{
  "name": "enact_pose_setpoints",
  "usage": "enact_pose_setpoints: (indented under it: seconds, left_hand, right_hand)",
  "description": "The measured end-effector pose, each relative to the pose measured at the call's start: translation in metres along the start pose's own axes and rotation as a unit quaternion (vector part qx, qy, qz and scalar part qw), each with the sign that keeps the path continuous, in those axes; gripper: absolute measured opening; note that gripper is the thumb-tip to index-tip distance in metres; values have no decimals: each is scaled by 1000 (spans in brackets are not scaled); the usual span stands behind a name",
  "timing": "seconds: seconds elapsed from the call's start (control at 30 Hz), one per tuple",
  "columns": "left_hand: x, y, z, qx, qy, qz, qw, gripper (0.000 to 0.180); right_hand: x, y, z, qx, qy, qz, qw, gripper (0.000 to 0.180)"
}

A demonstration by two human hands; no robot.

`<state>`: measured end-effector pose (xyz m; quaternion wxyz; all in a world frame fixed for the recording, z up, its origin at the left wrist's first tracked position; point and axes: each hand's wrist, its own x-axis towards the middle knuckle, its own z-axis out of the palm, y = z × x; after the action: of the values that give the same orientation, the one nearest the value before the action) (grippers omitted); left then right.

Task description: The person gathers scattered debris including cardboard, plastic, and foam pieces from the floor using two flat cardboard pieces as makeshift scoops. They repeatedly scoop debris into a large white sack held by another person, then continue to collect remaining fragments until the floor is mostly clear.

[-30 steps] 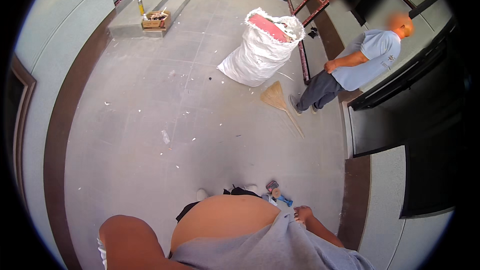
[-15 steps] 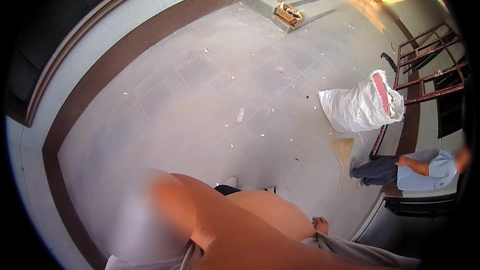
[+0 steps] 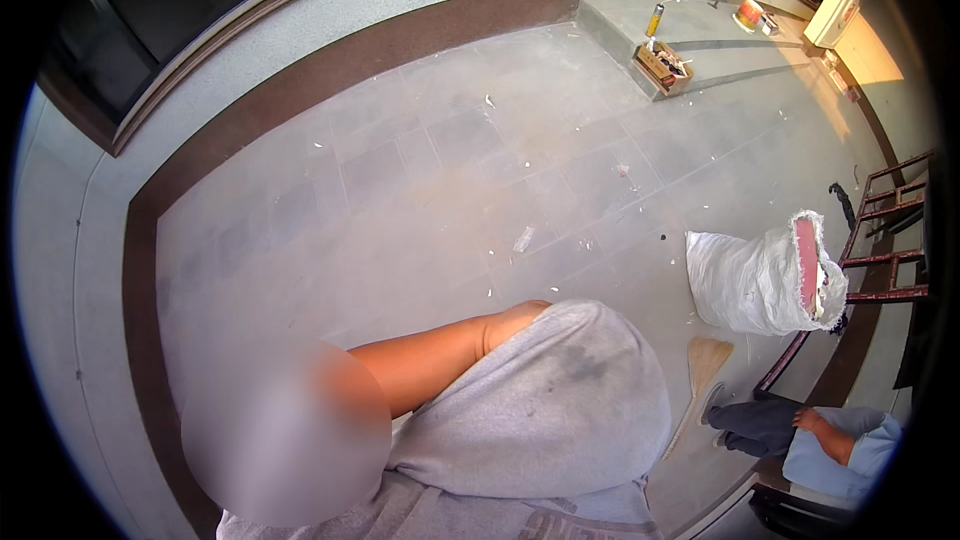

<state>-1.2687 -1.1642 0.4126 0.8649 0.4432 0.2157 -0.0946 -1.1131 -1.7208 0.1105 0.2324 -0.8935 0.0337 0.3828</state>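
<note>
My left hand (image 3: 515, 324) is at the front edge of the grey shirt (image 3: 540, 400) I wear, its forearm coming in from the lower left. The shirt is drawn out over my belly and has dark smudges on its front. The hand is closed at the cloth's edge, though most of its fingers are hidden behind the fabric. My right hand is out of view. A blurred grey patch covers the area beside my left upper arm.
At right stand a stuffed white woven sack (image 3: 755, 278), a straw broom (image 3: 705, 370) and red-brown metal frames (image 3: 885, 265). Another person (image 3: 835, 450) is at lower right. A cardboard box (image 3: 663, 68) and a yellow canister (image 3: 655, 20) sit by the far step. Scraps dot the tiled floor (image 3: 390, 210).
The grey shirt has come down over my bare belly. My left arm has drawn back from across the view to the shirt's edge. The other hand, seen at right, has left the view.
</note>
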Motion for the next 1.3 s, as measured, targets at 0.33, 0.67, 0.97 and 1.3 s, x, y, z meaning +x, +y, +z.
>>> enact_pose_setpoints:
  seconds: [0.33, 0.67, 0.97, 1.3]
  left_hand:
    - [-89, -382, -195, 62, 453, -475, 752, 45]
    - [32, -293, -236, 460, 220, -296, 808, 41]
    - [141, -131, -431, 685, 109, -131, 708, 27]
    - [241, 26, -494, 244, 464, -163, 836, 31]
  right_hand:
    - [79, -63, -54, -65, -119, -110, 985, 30]
    - [134, -300, -25, -80, -108, -94, 986, 40]
    - [196, -380, 56, -102, -183, -159, 965, 50]
    - [263, -587, 18, -229, -224, -211, 924, 55]
